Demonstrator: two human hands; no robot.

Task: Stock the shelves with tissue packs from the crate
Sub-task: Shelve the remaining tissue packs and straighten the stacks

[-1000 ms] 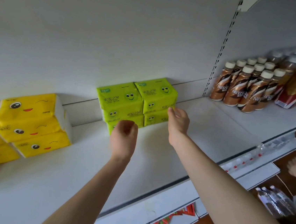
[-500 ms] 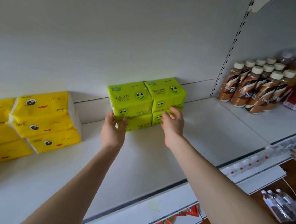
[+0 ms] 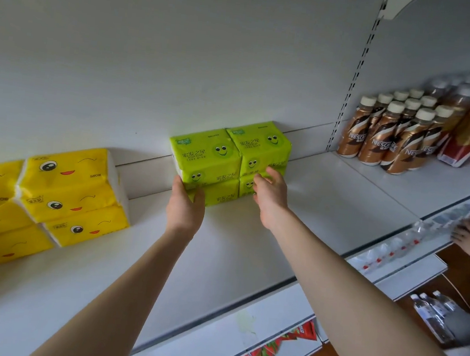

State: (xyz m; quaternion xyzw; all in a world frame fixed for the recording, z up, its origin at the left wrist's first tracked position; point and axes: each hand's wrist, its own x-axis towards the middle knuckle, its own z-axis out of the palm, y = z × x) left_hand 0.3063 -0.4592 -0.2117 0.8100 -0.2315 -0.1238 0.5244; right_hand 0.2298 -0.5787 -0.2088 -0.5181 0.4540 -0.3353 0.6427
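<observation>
1. Tissue packs [image 3: 224,159], green, stacked two high in two columns, sit at the back of the shelf [image 3: 249,252].
2. Left hand [image 3: 186,206] grips the stack's left end, thumb across the front, fingers tucked round the side.
3. Right hand [image 3: 270,200] is on the right column, fingers [image 3: 268,176] spread against its front.

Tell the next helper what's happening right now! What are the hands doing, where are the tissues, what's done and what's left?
Left hand grips the left front corner of the green tissue packs. Right hand presses its fingers on their right front.
The packs stand two wide, two high, at the back of the shelf, with yellow tissue packs to their left.
Done: the four visible green packs are shelved.
Left: squaring them up. The crate is out of view, so remaining stock is unknown.
</observation>
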